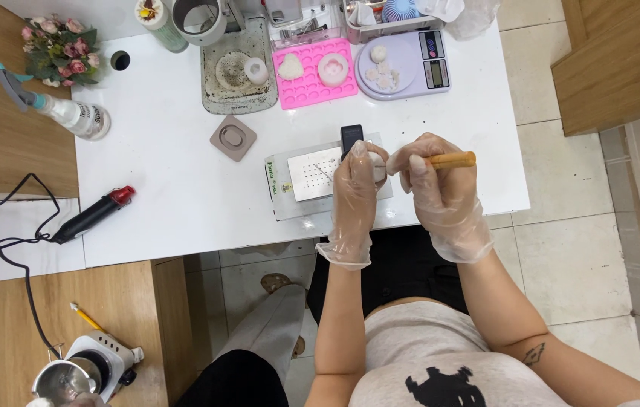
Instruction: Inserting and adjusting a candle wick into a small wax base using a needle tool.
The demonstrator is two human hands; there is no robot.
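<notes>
While the left hand [355,197] in a clear glove closes on a small round white piece [380,172] near the front edge of the white table [177,188], the gloved right hand [440,188] grips a tool with an orange wooden handle [452,159]. Both are over a perforated metal plate [312,175]. The piece looks light and fragile, so it is best held softly by its rim.
</notes>
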